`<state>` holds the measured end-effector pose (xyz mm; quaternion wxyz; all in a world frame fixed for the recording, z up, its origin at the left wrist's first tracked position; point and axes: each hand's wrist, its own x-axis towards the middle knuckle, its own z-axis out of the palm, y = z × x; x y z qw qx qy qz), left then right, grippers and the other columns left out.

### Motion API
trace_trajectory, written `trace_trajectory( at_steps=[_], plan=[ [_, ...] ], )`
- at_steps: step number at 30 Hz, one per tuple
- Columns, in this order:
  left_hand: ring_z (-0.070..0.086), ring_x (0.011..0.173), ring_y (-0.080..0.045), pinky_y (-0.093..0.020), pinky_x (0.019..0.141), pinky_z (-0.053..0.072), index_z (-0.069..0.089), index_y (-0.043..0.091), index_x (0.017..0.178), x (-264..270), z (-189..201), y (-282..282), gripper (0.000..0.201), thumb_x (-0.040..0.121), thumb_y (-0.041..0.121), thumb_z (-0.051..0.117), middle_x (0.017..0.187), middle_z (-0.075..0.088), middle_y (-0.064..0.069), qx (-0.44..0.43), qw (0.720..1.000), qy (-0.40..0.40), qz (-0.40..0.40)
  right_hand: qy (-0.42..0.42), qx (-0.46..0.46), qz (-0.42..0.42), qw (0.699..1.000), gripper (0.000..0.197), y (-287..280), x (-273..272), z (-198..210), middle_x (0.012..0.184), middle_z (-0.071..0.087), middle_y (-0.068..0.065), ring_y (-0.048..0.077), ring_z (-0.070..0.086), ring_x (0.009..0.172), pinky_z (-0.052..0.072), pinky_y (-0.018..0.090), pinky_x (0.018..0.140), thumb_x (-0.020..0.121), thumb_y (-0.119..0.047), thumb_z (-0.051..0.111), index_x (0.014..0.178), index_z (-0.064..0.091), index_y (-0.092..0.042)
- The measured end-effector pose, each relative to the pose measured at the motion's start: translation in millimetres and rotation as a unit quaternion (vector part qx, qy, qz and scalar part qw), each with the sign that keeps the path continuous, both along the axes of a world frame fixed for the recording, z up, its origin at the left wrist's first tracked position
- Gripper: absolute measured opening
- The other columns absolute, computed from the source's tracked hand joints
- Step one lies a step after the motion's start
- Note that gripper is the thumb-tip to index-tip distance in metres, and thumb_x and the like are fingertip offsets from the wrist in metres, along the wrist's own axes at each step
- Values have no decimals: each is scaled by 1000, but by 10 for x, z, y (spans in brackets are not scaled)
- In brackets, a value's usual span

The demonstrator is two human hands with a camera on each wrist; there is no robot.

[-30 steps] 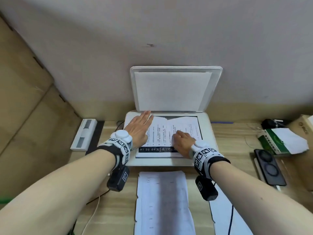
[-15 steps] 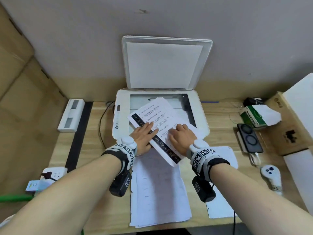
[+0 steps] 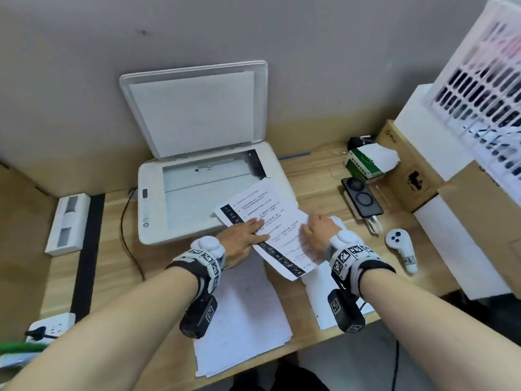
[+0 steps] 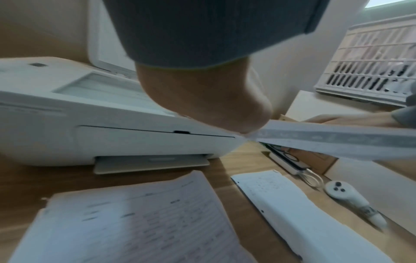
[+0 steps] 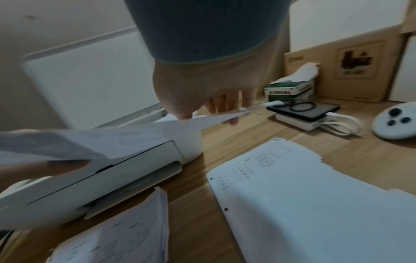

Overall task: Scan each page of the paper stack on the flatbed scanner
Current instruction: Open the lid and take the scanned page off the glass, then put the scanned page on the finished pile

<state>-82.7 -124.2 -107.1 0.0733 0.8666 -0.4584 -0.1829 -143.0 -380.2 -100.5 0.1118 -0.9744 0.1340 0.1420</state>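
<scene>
Page in both my hands, printed side up, lifted off the scanner glass and overhanging its 5 o'clock corner. My left hand and right hand each have fingers clamped on an edge. I judge this the unloading step: next, lay it on the pile at 5 o'clock on the desk.

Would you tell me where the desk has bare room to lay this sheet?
Bare wood between the black strip and the scanner. Crowded on the right: phone, white remote, boxes.
</scene>
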Motion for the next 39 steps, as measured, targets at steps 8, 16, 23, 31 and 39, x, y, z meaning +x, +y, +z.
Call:
trace_trajectory(
  at_steps=[8, 16, 23, 31, 39],
  plan=[
    [6, 150, -20, -39, 121, 11, 37, 27, 149, -266, -201, -947, 59, 94, 7, 42, 163, 10, -2, 58, 995, -8, -84, 4, 56, -104, 993, 16, -862, -601, -445, 100, 66, 13, 31, 58, 82, 50, 39, 73, 99, -28, 40, 91, 48, -17],
    [3, 150, -26, -43, 119, 11, 26, 32, 152, -493, -950, -1510, 67, 92, 11, 45, 164, 2, -6, 110, 989, -23, -100, -26, 54, -147, 987, 14, -1392, -1095, -1124, 92, 65, 7, 30, 58, 80, 48, 37, 67, 98, -26, 48, 89, 54, -17],
    [1, 151, -25, -44, 120, 15, 26, 28, 153, -607, -1135, -1558, 62, 96, 9, 43, 164, -2, -5, 131, 990, 8, -52, -53, 19, -199, 978, 9, -1315, -1101, -1310, 105, 56, 7, 31, 53, 98, 38, 36, 66, 90, -12, 55, 98, 55, -14],
    [30, 143, -27, -42, 112, 34, 49, 20, 139, -366, -624, -803, 43, 97, 23, 42, 159, 26, -7, 59, 997, 17, 36, 11, 97, -133, 986, 8, -664, -697, -829, 92, 60, -3, 21, 56, 84, 40, 31, 69, 89, -25, 63, 91, 55, -23],
    [34, 141, -27, -41, 110, 37, 46, 21, 141, -304, -476, 480, 46, 95, 17, 40, 158, 28, -5, 161, 975, 62, 140, 86, 155, -54, 983, 31, 549, -304, -821, 84, 70, -1, 19, 64, 78, 53, 30, 74, 83, -54, 65, 75, 63, -24]
  ],
)
